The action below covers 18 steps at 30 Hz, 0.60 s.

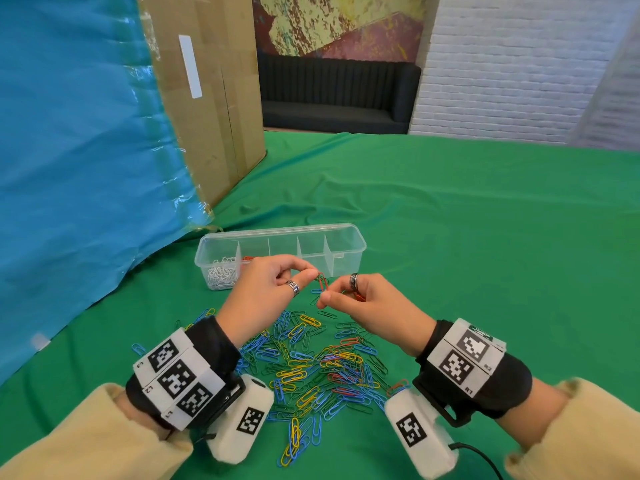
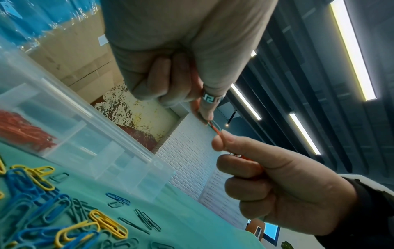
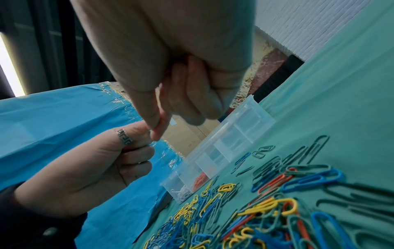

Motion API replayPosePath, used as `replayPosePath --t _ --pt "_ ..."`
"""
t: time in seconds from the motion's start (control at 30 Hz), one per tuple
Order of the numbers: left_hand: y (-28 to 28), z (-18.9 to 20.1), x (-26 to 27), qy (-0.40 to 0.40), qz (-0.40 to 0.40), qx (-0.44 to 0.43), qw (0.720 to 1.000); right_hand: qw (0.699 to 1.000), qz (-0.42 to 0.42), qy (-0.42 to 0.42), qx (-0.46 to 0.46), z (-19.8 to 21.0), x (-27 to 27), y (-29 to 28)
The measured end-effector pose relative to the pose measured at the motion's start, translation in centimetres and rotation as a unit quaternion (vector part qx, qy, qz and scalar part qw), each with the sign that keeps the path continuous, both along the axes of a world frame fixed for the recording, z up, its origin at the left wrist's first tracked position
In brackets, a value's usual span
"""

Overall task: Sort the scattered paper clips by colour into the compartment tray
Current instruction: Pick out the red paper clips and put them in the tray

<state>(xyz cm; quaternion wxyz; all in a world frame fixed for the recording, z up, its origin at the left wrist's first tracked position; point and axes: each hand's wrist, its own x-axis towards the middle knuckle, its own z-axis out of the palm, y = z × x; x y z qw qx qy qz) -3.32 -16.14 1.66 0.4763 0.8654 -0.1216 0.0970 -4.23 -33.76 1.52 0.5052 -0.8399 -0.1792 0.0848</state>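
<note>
Above the green cloth, my left hand (image 1: 311,273) and right hand (image 1: 325,299) both pinch a red clip (image 1: 322,283) that is tangled with a green one. In the left wrist view the two clips (image 2: 214,128) stretch between my left fingertips (image 2: 205,116) and right fingertips (image 2: 219,143). More red clips (image 1: 358,296) show inside my curled right fingers. Just behind my hands the clear compartment tray (image 1: 349,258) holds white clips (image 1: 221,275) in its leftmost cell and red clips (image 1: 246,258) in the one beside it. A mixed pile of clips (image 1: 311,365) lies between my wrists.
A tall cardboard box (image 1: 207,98) stands at the back left, with a blue plastic sheet (image 1: 76,150) hanging in front of it down to the table. The green cloth (image 1: 467,237) stretches bare to the right. Loose green and blue clips (image 3: 262,150) lie near the tray.
</note>
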Motion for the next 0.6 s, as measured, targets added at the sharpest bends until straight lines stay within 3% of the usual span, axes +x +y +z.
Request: replayPosePath --t 0.17,0.37,0.6 --pt "0.12 0.02 0.07 -0.017 0.010 0.013 1.000 0.999 -0.013 -0.042 -0.018 -0.11 -0.03 -0.12" --pt "0.22 0.11 -0.14 -0.049 0.001 0.017 0.999 0.997 -0.032 0.042 0.057 0.21 -0.15 -0.08" --pt "0.00 -0.16 -0.27 -0.033 -0.012 -0.007 0.999 0.998 -0.033 0.018 0.048 0.04 -0.14 0.01"
